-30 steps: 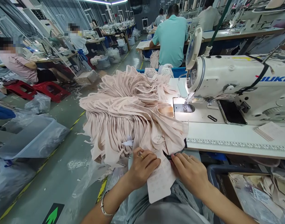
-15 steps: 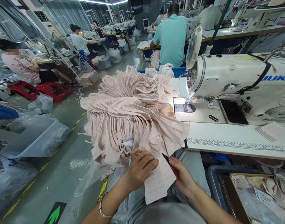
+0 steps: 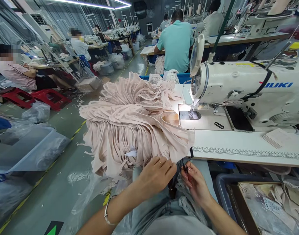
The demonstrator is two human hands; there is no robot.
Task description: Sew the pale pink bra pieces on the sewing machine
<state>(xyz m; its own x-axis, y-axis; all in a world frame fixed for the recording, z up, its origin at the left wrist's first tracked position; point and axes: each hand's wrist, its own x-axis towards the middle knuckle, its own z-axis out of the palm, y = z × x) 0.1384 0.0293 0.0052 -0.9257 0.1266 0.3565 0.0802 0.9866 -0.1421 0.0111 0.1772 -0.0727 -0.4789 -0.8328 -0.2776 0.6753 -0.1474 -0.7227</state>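
Fingers of the right hand point(image 3: 196, 183) pinch small black pointed snips point(image 3: 185, 168); left hand point(image 3: 157, 175), fingers bent, grip unclear, is at the near edge of the pale-pink fabric pile point(image 3: 132, 130). Pile lies beside white metal sewing machine point(image 3: 228, 81); proportion finished or remaining cannot be judged.

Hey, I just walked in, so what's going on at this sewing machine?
A person's left hand is at the near edge of a big pile of pale pink fabric pieces, fingers curled. Their right hand, just beside it, holds a small dark pointed tool. The pile lies left of the needle of the white sewing machine. Beyond, someone in a teal shirt sits facing away.
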